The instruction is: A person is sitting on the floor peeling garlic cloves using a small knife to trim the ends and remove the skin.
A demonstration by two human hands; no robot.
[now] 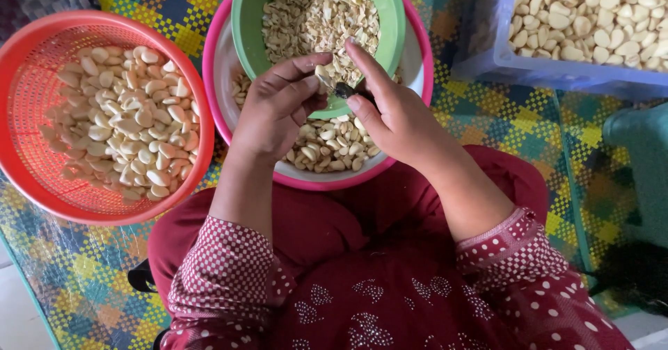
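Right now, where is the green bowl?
In the head view, the green bowl sits at top centre, inside the pink basin, just beyond the left hand and right hand; the red basket lies to its left.

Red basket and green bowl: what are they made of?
Red basket: looks like moulded plastic, with a fine perforated mesh wall and smooth rim. Green bowl: probably plastic too, solid-walled with a slight satin sheen; it sits inside a pink-rimmed basin.

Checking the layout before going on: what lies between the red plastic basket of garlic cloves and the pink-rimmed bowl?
In the head view, only a narrow strip of the chequered woven mat shows between the red plastic basket and the pink-rimmed bowl; nothing else lies there.
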